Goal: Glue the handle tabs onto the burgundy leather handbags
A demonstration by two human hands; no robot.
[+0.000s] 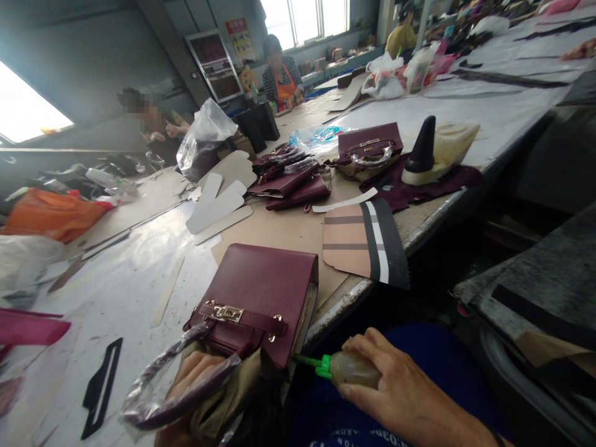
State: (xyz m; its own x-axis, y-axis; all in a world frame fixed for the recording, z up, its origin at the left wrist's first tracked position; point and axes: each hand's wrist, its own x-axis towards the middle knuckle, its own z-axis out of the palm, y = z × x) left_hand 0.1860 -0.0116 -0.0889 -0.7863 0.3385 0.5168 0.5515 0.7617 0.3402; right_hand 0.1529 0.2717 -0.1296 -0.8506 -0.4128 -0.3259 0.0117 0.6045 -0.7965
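Observation:
A burgundy handbag with a gold clasp lies at the front edge of the table, its opening toward me. My left hand is closed on the bag at its opening, partly hidden behind the plastic-wrapped handle and the olive lining. In my right hand is a squeeze bottle with a green cap and a thin dark nozzle. The nozzle tip is close to the bag's side edge; whether it touches cannot be made out.
Behind the bag lie grey card pieces, more burgundy bags and a striped panel overhanging the table edge. A tub with a black cone stands farther right. Left lies a black cut-out piece. Other people sit across the table.

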